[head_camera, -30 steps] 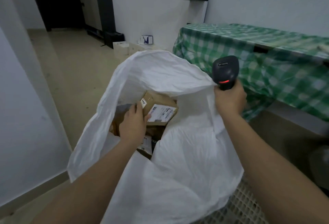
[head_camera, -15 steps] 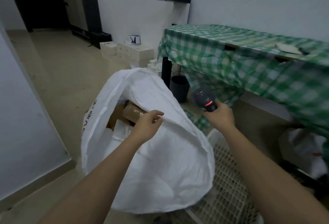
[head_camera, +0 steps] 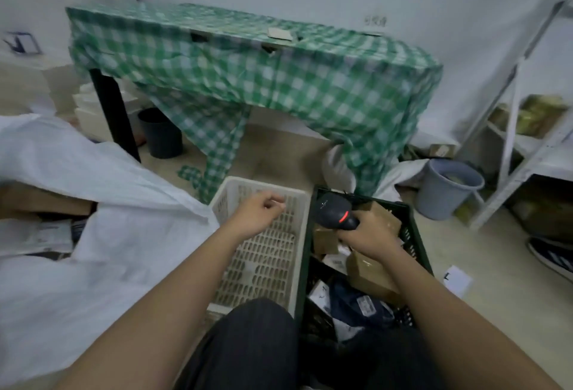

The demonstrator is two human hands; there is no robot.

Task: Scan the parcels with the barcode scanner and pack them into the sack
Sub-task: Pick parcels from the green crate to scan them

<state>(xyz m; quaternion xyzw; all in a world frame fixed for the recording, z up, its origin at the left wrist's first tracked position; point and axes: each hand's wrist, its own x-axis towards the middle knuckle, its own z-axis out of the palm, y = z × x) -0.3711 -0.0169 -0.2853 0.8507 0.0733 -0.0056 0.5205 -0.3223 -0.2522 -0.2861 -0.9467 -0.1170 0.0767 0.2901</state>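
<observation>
Two hands: right hand (head_camera: 367, 236) grips scanner (head_camera: 336, 210) over dark crate (head_camera: 417, 228).

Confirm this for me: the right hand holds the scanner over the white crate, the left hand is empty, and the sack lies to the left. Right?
Not quite. The head view shows the right hand holding the scanner over the dark green crate, where the parcels lie, not the white crate. The rest stands: the left hand is empty and the sack lies to the left.

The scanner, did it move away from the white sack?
Yes. The scanner, gripped by the right hand, has gone from the white sack over to the dark crate.
</observation>
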